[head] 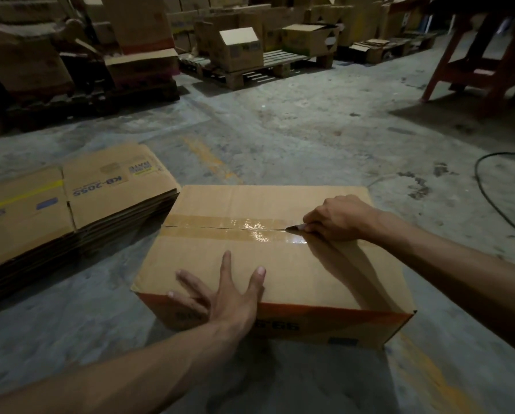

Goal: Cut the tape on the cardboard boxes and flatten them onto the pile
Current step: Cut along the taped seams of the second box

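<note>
Two hands on a taped cardboard box (280,264) on warehouse floor: left hand (223,291) spread flat on lid, right hand (337,219) gripping cutter (295,229) at tape (235,228) seam; flattened pile (71,198) just beside, at left.

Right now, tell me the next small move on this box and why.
Probably draw the blade on along the tape toward the right edge. The right hand grips it at the seam, where a slit already runs from the left; the glossy stretch by the tip looks uncut. The left hand presses the box flat.
</note>
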Available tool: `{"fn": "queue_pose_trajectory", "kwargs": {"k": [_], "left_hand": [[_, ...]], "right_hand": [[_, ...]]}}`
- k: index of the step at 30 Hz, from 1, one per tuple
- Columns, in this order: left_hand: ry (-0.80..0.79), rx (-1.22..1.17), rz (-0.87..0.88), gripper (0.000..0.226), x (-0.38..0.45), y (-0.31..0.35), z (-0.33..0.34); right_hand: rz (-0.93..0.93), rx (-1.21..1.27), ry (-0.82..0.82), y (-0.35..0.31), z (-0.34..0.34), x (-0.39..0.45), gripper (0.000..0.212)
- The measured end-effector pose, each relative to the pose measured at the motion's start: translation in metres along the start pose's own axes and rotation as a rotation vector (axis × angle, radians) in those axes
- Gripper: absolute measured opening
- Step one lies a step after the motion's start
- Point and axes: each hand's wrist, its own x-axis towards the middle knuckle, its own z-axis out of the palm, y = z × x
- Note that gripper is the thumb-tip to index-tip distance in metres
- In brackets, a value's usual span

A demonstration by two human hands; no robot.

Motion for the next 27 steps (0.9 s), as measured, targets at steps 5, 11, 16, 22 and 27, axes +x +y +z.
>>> {"fn": "queue_pose_trajectory", "kwargs": {"k": [5, 11, 16, 22, 27], "left_hand": [[0.198, -0.166, 0.122, 0.063, 0.041, -0.003, 0.016], [0.293, -0.27, 0.286, 0.051, 0.087, 0.017, 0.024], [0.25, -0.357, 0.411, 0.049, 0.111, 0.061, 0.015], [0.159, -0.526, 0.038, 0.072, 0.088, 0.108, 0.06], [0.179, -0.656, 0.014, 0.075, 0.049, 0.114, 0.108]], "right_hand": [[0.141, 0.109, -0.091, 0.024, 0.003, -0.017, 0.037], [0.313, 0.178, -0.049, 0.042, 0.023, -0.051, 0.027], [0.452, 0.262, -0.025, 0.042, 0.029, -0.045, 0.03], [0.585, 0.412, 0.026, 0.035, 0.035, -0.029, 0.03], [0.606, 0.501, 0.011, 0.026, 0.031, -0.018, 0.03]]}}
